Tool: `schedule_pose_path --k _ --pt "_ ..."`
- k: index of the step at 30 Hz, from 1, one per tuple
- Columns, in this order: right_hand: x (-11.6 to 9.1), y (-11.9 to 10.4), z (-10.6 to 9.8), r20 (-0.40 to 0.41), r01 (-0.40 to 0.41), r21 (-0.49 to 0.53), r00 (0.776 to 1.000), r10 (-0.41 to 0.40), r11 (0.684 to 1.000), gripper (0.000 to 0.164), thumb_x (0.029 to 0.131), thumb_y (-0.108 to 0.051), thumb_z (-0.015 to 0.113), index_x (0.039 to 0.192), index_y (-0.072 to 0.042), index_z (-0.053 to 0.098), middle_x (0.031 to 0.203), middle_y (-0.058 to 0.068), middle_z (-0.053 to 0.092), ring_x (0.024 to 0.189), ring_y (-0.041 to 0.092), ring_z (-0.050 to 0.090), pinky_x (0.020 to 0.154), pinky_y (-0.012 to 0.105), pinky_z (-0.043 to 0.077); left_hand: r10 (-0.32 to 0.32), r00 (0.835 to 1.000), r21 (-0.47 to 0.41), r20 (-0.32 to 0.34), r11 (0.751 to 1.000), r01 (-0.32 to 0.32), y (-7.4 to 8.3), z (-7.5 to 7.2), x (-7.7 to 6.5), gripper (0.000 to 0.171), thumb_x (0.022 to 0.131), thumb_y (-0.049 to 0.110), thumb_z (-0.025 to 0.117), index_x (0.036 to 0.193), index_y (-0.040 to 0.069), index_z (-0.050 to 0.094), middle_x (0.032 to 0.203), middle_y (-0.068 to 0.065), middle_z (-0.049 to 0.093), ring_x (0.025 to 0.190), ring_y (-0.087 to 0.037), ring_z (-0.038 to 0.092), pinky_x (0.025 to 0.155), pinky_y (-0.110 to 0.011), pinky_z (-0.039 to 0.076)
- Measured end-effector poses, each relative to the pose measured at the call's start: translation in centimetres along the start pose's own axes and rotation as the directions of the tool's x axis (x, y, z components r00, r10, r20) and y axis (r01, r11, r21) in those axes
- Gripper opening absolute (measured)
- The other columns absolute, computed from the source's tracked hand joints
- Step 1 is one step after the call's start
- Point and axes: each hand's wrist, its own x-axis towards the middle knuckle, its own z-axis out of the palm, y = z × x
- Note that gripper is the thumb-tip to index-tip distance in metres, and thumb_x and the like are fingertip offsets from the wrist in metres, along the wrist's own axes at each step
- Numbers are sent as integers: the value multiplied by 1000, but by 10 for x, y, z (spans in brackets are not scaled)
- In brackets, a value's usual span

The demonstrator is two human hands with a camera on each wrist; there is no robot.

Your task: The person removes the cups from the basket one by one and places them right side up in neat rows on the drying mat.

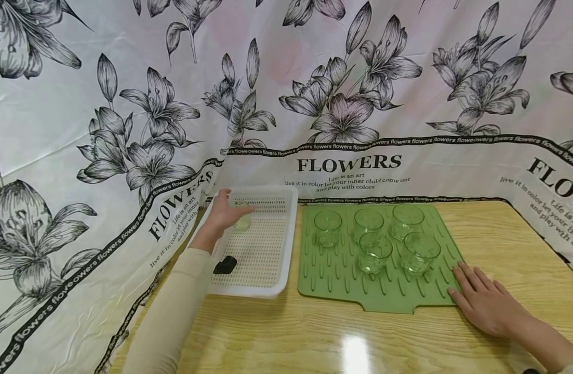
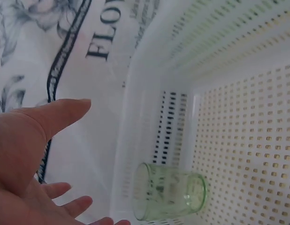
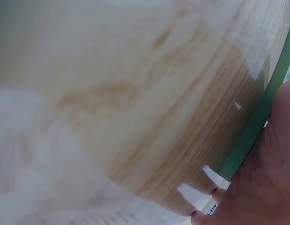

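My left hand (image 1: 226, 212) is held over the back left of a white perforated basket (image 1: 290, 244), thumb and fingers spread apart. Below it in the basket stands a clear green-tinted glass (image 1: 242, 222); the left wrist view shows this glass (image 2: 168, 192) beside the basket's wall, with the fingers apart from it. My right hand (image 1: 489, 304) rests flat on the table, fingertips at the right edge of a green drying mat (image 1: 333, 291). Several similar glasses stand on the mat, among them a front right glass (image 1: 419, 254) and a back left glass (image 1: 328, 228).
A small black object (image 1: 225, 265) lies in the basket near its front left. Around the basket and mat is a wood-grain table (image 1: 277, 332). White flower-printed cloth (image 1: 249, 104) hangs behind and along the left side.
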Motion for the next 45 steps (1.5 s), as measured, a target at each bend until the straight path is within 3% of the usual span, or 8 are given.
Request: schedule_pose_path --k 6,16,27,35,45 --pt "1 3 2 1 0 9 1000 0 1000 70 113 -40 32 157 13 19 161 37 16 144 63 13 107 81 17 -90 996 -50 13 995 91 -18 -4 20 108 94 35 74 163 9 -5 170 -20 1 155 -42 8 124 -60 19" --pt "2 7 5 18 -4 26 1000 4 1000 72 112 -43 31 157 12 18 162 36 14 145 63 11 107 82 14 -124 992 -105 -16 987 122 -31 -4 34 110 94 32 74 163 9 -8 170 -20 -2 155 -43 5 124 -60 16" --pt "2 8 10 10 -7 21 1000 7 1000 73 112 -44 33 157 12 20 161 36 17 144 63 14 106 82 15 -141 990 -72 6 987 142 -50 -1 40 110 94 25 74 162 5 -9 169 -25 -1 155 -45 6 124 -60 18" --pt "2 7 8 -1 -6 19 1000 7 1000 72 112 -43 34 156 12 22 161 36 19 144 62 16 106 81 17 -139 990 -43 5 989 139 -56 1 46 109 97 27 70 161 2 -14 169 -24 -7 155 -44 0 125 -60 12" --pt "1 6 6 5 -14 12 1000 14 1000 72 112 -44 33 157 11 21 162 36 18 145 61 14 107 81 16 -158 987 16 -9 987 159 -60 4 52 110 95 26 72 161 1 -12 169 -25 -4 155 -45 5 125 -58 17"
